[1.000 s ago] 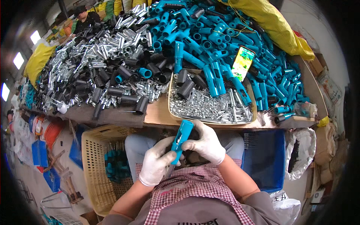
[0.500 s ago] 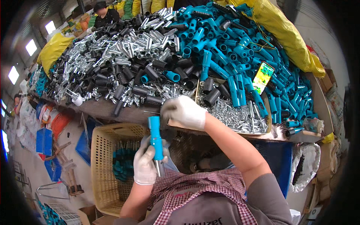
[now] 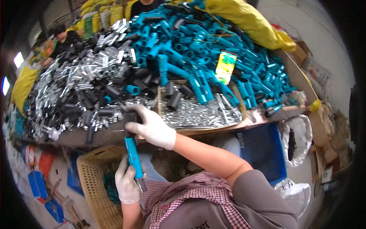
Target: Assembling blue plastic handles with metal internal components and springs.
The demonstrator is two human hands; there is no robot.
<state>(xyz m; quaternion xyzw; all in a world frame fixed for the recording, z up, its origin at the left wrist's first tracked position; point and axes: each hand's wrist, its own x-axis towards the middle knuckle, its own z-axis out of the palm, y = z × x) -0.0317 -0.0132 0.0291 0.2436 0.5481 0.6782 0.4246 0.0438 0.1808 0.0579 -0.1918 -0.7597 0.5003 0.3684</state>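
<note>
Both hands wear white gloves. My left hand (image 3: pixel 127 182) is closed around the lower part of a teal tubular handle (image 3: pixel 132 152), whose metal end (image 3: pixel 141 184) points down toward the apron. A black sleeve (image 3: pixel 130 121) sits at the handle's upper end, in line with it. My right hand (image 3: pixel 151 128) grips that sleeve between thumb and fingers. How far the sleeve covers the handle cannot be told. Just beyond the hands, black sleeves and shiny metal tubes (image 3: pixel 89 72) lie heaped on the table, beside a large pile of teal handles (image 3: pixel 190 42).
A tray of small metal parts (image 3: pixel 206 114) lies at the table's front edge. On the teal pile rests a phone (image 3: pixel 225 68) with a lit screen. Below stand a yellow basket (image 3: pixel 89 173) and a blue crate (image 3: pixel 263 152). A person (image 3: pixel 65 40) is at the far left.
A black sleeve is now in my right hand and meets the handle's top, which was bare before. The view has turned, so the table's contents appear shifted left.
</note>
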